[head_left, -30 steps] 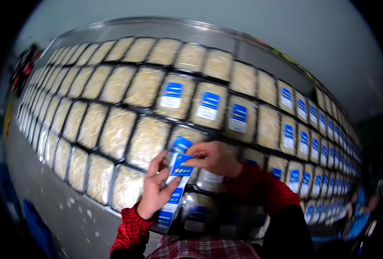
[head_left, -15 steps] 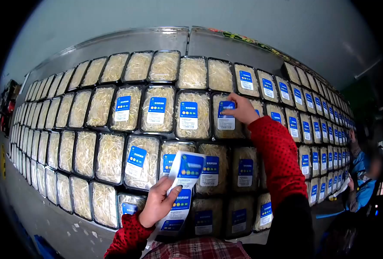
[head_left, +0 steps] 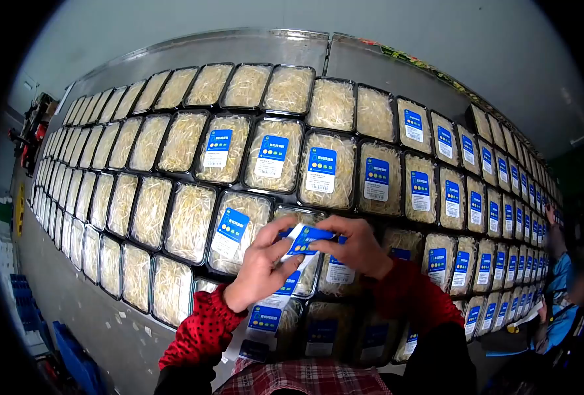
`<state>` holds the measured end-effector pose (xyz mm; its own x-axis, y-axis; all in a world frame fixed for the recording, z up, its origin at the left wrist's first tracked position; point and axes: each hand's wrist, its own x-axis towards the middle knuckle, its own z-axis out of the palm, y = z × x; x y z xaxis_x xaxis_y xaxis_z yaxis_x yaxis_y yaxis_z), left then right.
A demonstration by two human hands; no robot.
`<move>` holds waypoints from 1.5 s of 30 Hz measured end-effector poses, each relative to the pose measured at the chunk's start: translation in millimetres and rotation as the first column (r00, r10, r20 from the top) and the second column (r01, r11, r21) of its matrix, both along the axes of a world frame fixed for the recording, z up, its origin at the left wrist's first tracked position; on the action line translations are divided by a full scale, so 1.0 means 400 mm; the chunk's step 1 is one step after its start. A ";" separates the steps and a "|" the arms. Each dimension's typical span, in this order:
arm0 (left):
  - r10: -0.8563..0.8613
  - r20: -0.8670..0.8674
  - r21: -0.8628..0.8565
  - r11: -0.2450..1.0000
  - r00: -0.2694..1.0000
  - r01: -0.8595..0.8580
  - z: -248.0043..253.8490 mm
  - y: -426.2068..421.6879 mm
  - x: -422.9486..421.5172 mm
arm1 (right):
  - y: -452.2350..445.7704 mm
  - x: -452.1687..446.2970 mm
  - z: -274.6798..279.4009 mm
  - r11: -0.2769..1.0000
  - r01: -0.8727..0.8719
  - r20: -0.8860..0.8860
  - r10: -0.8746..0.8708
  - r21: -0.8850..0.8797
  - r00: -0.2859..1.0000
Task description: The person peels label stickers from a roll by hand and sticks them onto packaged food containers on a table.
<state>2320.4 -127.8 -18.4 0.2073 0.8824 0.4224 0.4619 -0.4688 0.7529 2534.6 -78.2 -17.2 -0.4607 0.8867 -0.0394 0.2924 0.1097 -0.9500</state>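
Observation:
My left hand [head_left: 260, 268] is closed on a strip of blue-and-white labels [head_left: 265, 318], which hangs down toward my body. At the strip's upper end, the fingers of my right hand [head_left: 354, 245] pinch the top label [head_left: 307, 238]. Both hands are close together above black trays filled with pale sprouts under clear film. Just beyond them lies a labelled tray [head_left: 321, 172]. To the left of my hands, another tray [head_left: 235, 230] carries a tilted label. Trays farther left, such as one [head_left: 191, 222], have plain film. What lies directly under my hands is partly hidden.
Rows of trays cover a metal table [head_left: 173, 47] with a raised back edge. At the right edge stands another person in blue sleeves [head_left: 558, 283], near the labelled trays. Blue crates [head_left: 75, 355] are on the floor at the lower left.
My right hand has left the tray in the middle row and come back to the label strip beside my left hand. That tray bears a label. The view has shifted.

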 end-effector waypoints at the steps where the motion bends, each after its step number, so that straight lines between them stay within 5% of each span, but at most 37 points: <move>1: -0.034 0.038 -0.239 0.970 0.999 0.042 0.023 0.012 0.000 | -0.007 -0.010 0.013 0.995 0.013 0.022 -0.016 0.103 1.000; 2: -0.058 0.083 -0.460 0.883 0.995 0.090 0.036 0.024 0.002 | 0.004 -0.012 0.017 0.993 0.014 0.027 -0.018 0.115 0.999; 3: 0.157 0.352 -0.544 0.836 0.923 0.065 0.015 0.030 0.028 | 0.031 -0.005 0.027 0.976 0.029 0.013 -0.032 0.214 0.999; 8: 0.161 0.246 -0.654 0.755 0.956 0.041 -0.027 0.015 0.042 | 0.415 0.150 0.135 0.895 0.388 -0.119 -0.371 0.219 0.921; 10: 0.235 0.395 -0.602 0.796 0.888 0.057 -0.009 0.059 0.049 | 0.611 0.235 0.066 0.879 0.335 -0.019 -0.350 0.339 0.937; 13: 0.117 0.235 -0.438 0.899 0.965 -0.002 -0.007 0.126 0.024 | 0.801 0.323 -0.139 0.897 0.269 0.166 -0.342 0.351 0.925; 16: 0.080 0.250 -0.310 0.951 0.965 0.001 -0.003 0.163 0.030 | 0.812 0.303 -0.198 0.854 0.220 0.509 -0.467 0.472 0.723; 17: 0.080 0.208 -0.331 0.944 0.975 -0.007 -0.010 0.169 0.023 | 0.821 0.306 -0.211 0.862 0.257 0.483 -0.466 0.437 0.741; 18: 0.081 0.169 -0.363 0.932 0.982 -0.015 -0.017 0.171 0.015 | 0.792 0.275 -0.171 0.840 0.215 0.624 -0.520 0.499 0.584; 20: 0.055 0.167 -0.389 0.921 0.984 0.015 -0.031 0.177 0.007 | 0.707 0.235 -0.117 0.725 0.133 0.504 -0.585 0.676 0.635; 21: 0.066 0.200 -0.411 0.911 0.977 0.022 -0.038 0.180 0.009 | 0.682 0.217 -0.137 0.793 0.142 0.448 -0.470 0.592 0.760; 22: 0.074 0.237 -0.427 0.903 0.969 0.035 -0.044 0.182 0.015 | 0.601 0.169 -0.100 0.914 0.039 0.351 -0.195 0.405 0.916; 24: 0.066 0.219 -0.414 0.910 0.973 0.031 -0.055 0.183 0.015 | 0.441 0.072 -0.022 0.964 -0.242 -0.048 0.238 -0.110 0.970; 26: 0.068 0.202 -0.392 0.920 0.977 0.017 -0.070 0.192 0.011 | 0.347 0.021 -0.047 0.950 -0.234 -0.272 0.174 -0.206 0.947; 30: 0.140 -0.112 0.143 0.982 0.984 -0.124 -0.034 0.235 -0.001 | 0.281 -0.011 -0.026 0.974 -0.166 -0.216 0.131 -0.152 0.968; 32: -0.023 0.146 -0.386 0.919 0.989 0.078 -0.013 0.249 -0.005 | 0.266 -0.027 -0.013 0.990 -0.119 -0.131 0.108 -0.076 0.985; 33: 0.088 0.273 -0.494 0.868 0.958 0.061 -0.024 0.249 0.006 | 0.270 -0.032 -0.013 0.998 -0.058 -0.099 0.057 -0.010 0.993; 35: 0.209 0.336 -0.555 0.832 0.918 0.014 -0.023 0.236 0.012 | 0.323 -0.037 0.022 0.958 -0.045 0.041 0.034 0.282 0.999; 36: 0.225 0.345 -0.535 0.845 0.911 -0.006 -0.032 0.228 0.012 | 0.405 -0.030 0.003 0.933 0.017 -0.066 0.007 0.360 0.998; 37: 0.209 0.380 -0.439 0.898 0.901 -0.024 -0.062 0.222 0.012 | 0.487 -0.023 0.054 0.990 0.123 -0.169 -0.112 0.061 0.979; 39: 0.259 0.341 -0.569 0.822 0.904 -0.021 -0.048 0.212 -0.018 | 0.704 0.011 0.040 0.889 0.206 -0.042 -0.207 0.409 0.977; 40: 0.299 0.296 -0.681 0.732 0.907 -0.019 -0.044 0.211 -0.033 | 0.777 0.020 0.011 0.908 0.170 0.052 -0.205 0.384 0.977; 42: 0.244 0.364 -0.553 0.833 0.899 -0.002 -0.115 0.217 -0.053 | 0.879 0.027 -0.125 0.900 0.075 0.248 -0.197 0.429 0.948; 44: 0.182 0.279 -0.376 0.924 0.943 -0.067 -0.089 0.231 -0.066 | 0.852 -0.001 -0.153 0.880 0.042 0.590 -0.351 0.472 0.727; 45: 0.157 0.293 -0.342 0.938 0.943 -0.049 -0.078 0.235 -0.076 | 0.844 -0.015 -0.146 0.847 0.045 0.552 -0.384 0.529 0.740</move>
